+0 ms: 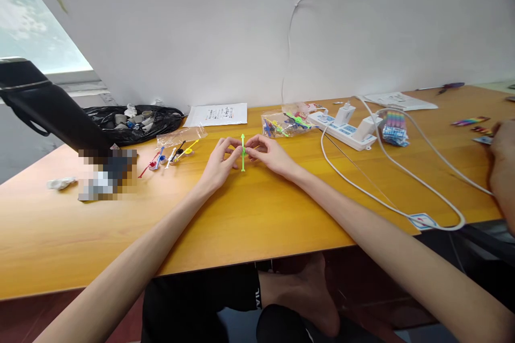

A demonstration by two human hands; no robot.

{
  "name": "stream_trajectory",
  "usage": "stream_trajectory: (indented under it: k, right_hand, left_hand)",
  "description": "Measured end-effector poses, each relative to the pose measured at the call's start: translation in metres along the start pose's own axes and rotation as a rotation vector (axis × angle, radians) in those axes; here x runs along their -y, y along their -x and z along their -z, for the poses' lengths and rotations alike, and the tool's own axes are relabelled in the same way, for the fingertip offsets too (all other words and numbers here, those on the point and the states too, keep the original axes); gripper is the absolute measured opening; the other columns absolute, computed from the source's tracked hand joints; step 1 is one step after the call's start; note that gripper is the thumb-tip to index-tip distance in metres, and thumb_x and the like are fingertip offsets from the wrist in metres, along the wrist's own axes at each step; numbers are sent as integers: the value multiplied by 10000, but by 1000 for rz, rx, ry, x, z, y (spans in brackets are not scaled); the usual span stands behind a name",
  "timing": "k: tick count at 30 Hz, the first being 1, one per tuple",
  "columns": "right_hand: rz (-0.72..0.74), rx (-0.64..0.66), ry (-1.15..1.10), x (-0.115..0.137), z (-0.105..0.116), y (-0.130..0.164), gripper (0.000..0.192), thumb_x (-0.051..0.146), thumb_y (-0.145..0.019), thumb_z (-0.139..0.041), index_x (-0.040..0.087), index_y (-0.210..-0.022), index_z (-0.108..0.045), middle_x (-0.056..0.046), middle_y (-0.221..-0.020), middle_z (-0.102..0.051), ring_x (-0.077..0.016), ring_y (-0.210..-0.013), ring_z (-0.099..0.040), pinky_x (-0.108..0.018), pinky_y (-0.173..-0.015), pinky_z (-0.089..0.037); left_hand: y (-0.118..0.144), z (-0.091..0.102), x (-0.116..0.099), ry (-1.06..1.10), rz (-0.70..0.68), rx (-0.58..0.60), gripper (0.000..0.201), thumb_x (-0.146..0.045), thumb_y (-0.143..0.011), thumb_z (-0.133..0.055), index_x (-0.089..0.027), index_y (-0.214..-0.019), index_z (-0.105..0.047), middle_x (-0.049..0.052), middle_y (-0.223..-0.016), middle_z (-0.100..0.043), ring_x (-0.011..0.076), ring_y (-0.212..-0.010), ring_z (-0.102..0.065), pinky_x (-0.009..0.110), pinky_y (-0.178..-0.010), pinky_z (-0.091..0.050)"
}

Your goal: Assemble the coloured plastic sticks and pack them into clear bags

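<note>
I'm watching the left hand [222,159] and right hand [270,153] pinching the green arrow [243,164] by its middle, upright over the table [241,225]. It's looking light, stiff and maybe easy to snap, so gentle fingertips are suiting its middle.

green arrow-tipped stick [243,163] | upright | between left hand [220,161] and right hand [269,153]

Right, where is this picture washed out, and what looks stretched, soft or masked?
Head view: the window is washed out, and the table shows pale sheen at left; head view: wide-angle distortion seems to stretch the right forearm; head view: another person's hand looks soft at the right edge; head view: pixel blocks mask a dark object, while the green piece is too small for detail.
</note>
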State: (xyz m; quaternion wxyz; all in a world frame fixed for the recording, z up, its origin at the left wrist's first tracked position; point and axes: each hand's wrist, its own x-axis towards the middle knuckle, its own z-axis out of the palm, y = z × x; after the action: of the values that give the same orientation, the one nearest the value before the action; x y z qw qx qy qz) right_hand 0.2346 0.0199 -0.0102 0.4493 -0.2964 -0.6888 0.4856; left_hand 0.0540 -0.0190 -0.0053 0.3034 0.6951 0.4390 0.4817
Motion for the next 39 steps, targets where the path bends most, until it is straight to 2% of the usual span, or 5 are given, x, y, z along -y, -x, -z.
stream_trajectory:
  k: [7,23,27,33,39]
  right_hand:
    - [-3,-28,-28,-2,0,0,232,337,-784,-758,190,-875,-604,-17,-882,-660,-162,-825,-665,-336,-827,-573]
    - [-107,-50,-96,5,-5,4,199,364,-888,-664,190,-949,-589,-26,-889,-680,-118,-735,-647,-250,-677,-557]
    - [-146,-43,-94,6,-6,5,141,325,-933,-607,189,-963,-584,-26,-864,-681,-109,-711,-636,-230,-645,-551]
    - [-162,-29,-61,4,-8,5,63,209,-971,-517,181,-957,-572,-24,-842,-675,-100,-664,-634,-222,-621,-547]
    - [-151,-14,-30,3,-9,6,50,216,-964,-540,177,-952,-570,-17,-823,-676,-90,-653,-627,-206,-622,-537]
  left_hand:
    - [1,-2,1,-123,-89,17,183,-353,-893,-635,-221,-1008,-582,43,-1103,-555,116,-824,-565,207,-627,-520]
    - [-2,16,-8,-223,-107,102,185,-349,-907,-594,-208,-1009,-656,58,-1090,-587,124,-797,-657,266,-728,-591]
    - [0,40,-18,-365,-145,89,222,-393,-910,-580,-221,-1022,-664,57,-1090,-606,138,-804,-670,288,-755,-591]
    - [10,111,-23,-752,-35,-44,262,-459,-865,-591,-245,-1008,-640,51,-1044,-682,185,-776,-679,323,-723,-548]
    - [5,147,3,-969,171,98,278,-483,-804,-615,-256,-960,-583,45,-885,-730,253,-752,-686,330,-636,-469]
